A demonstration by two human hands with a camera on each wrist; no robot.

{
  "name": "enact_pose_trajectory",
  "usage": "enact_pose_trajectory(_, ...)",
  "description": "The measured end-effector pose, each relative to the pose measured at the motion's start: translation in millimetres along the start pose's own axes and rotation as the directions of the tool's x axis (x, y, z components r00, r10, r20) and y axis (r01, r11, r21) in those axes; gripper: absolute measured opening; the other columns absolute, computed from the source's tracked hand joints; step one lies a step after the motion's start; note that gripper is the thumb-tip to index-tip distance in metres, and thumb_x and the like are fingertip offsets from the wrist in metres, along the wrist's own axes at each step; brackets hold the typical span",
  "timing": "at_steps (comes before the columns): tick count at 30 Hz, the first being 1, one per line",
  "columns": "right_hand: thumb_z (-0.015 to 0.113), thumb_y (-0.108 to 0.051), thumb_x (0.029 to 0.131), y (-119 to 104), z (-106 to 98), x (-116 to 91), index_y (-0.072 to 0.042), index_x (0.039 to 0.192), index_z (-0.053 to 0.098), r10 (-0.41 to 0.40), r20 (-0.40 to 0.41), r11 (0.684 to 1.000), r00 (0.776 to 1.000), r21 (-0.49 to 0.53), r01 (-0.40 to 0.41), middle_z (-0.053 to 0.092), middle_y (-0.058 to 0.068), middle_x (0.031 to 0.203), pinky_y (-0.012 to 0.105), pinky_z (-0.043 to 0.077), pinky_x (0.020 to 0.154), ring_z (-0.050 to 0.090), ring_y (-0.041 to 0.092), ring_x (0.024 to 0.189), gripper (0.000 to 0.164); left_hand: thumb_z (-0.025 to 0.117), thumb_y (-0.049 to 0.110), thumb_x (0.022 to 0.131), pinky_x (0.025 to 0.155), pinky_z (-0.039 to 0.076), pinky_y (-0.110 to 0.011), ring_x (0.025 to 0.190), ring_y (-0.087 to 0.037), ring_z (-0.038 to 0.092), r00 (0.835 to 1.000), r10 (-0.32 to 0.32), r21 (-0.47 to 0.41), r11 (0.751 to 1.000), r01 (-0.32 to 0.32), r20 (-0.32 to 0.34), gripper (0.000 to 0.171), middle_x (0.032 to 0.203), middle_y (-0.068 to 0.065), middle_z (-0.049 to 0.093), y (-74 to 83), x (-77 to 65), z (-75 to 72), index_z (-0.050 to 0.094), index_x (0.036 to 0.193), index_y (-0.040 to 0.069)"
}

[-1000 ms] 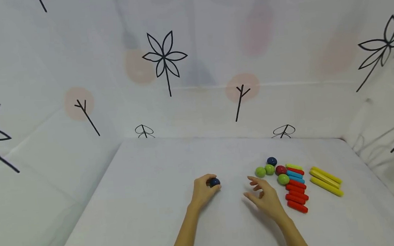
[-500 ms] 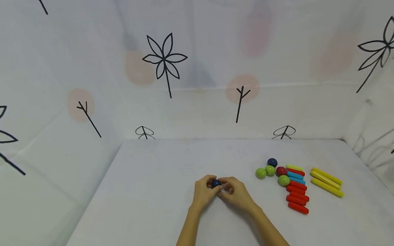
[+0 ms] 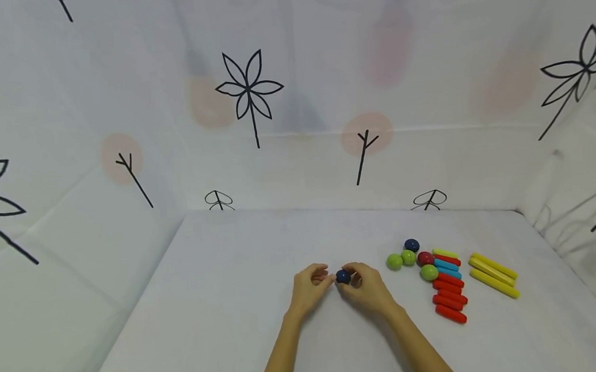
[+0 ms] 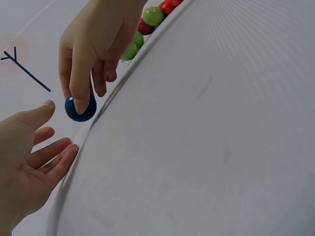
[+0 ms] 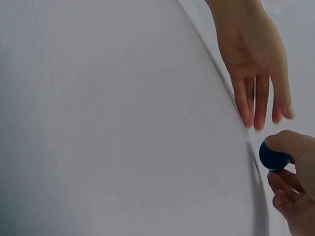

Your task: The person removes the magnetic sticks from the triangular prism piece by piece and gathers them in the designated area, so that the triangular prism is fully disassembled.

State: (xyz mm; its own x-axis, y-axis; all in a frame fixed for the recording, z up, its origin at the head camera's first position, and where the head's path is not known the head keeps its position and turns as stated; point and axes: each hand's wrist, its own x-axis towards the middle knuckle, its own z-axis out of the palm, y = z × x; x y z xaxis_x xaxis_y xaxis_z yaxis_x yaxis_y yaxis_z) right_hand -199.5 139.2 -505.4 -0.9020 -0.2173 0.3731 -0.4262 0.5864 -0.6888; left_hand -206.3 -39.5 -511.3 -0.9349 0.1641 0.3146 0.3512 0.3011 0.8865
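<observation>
A dark blue ball (image 3: pixel 343 276) is pinched between the thumb and fingers of my right hand (image 3: pixel 370 291). The right wrist view shows the same blue ball (image 5: pixel 273 156) under the right thumb, with fingertips at its other side. Just left of it, my left hand (image 3: pixel 307 290) holds nothing. In the left wrist view that left hand (image 4: pixel 29 167) has its thumb and fingers spread apart, a small gap from the ball (image 4: pixel 81 109).
Right of the hands lie green balls (image 3: pixel 394 261), a red ball (image 3: pixel 425 258) and another dark blue ball (image 3: pixel 412 245). Beside them runs a column of red sticks (image 3: pixel 450 314), blue sticks (image 3: pixel 447 265) and a lime stick (image 3: pixel 445 253). Yellow sticks (image 3: pixel 494 283) lie further right on the white table (image 3: pixel 223 306).
My right hand came in from the right and met the left at the blue ball. The left hand let go, and the right hand has drawn the ball slightly rightward.
</observation>
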Motion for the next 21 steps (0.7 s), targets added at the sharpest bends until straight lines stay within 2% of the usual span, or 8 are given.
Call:
enact_pose_trajectory(7, 0.073, -0.012, 0.079, 15, -36, 13, 0.001, 0.114, 0.061, 0.120, 0.014, 0.988, 0.993, -0.099, -0.119, 0.065, 0.014, 0.104, 0.041, 0.050, 0.078, 0.058, 0.025, 0.089, 0.039, 0.070, 0.016, 0.084, 0.070, 0.054, -0.022, 0.081, -0.023, 0.066, 1.000, 0.025, 0.034, 0.999, -0.024, -0.017, 0.031, 0.092, -0.018, 0.068, -1.2, 4.2, -6.4, 0.064, 0.104, -0.007)
enact_pose_trajectory(10, 0.072, -0.016, 0.081, 22, -49, 19, 0.002, 0.115, 0.060, 0.134, -0.002, 0.983, 0.991, -0.126, -0.133, 0.064, 0.017, 0.107, 0.045, 0.049, 0.081, 0.056, 0.030, 0.093, 0.040, 0.070, 0.016, 0.084, 0.071, 0.053, -0.021, 0.082, -0.025, 0.066, 1.000, 0.010, 0.028, 1.000, -0.010, 0.000, 0.032, 0.094, -0.019, 0.068, -1.5, 4.5, -7.9, 0.064, 0.105, -0.008)
enact_pose_trajectory(16, 0.072, -0.015, 0.081, 39, -65, 30, 0.006, 0.114, 0.061, 0.100, -0.080, 0.980, 0.992, -0.166, -0.112, 0.064, 0.023, 0.107, 0.050, 0.046, 0.084, 0.054, 0.036, 0.099, 0.041, 0.070, 0.017, 0.084, 0.071, 0.053, -0.020, 0.084, -0.025, 0.066, 1.000, -0.014, 0.015, 1.000, 0.014, 0.011, 0.034, 0.096, -0.019, 0.068, -1.1, 3.5, -7.9, 0.064, 0.106, -0.007)
enact_pose_trajectory(21, 0.069, -0.017, 0.083, 52, -75, 35, 0.007, 0.115, 0.060, 0.157, -0.101, 0.966, 0.982, -0.193, -0.174, 0.064, 0.025, 0.107, 0.054, 0.037, 0.087, 0.048, 0.040, 0.101, 0.041, 0.073, 0.016, 0.081, 0.073, 0.053, -0.021, 0.085, -0.026, 0.066, 0.999, -0.029, -0.006, 1.000, 0.029, 0.020, 0.037, 0.097, -0.019, 0.067, -1.3, 1.5, -8.4, 0.064, 0.108, -0.007)
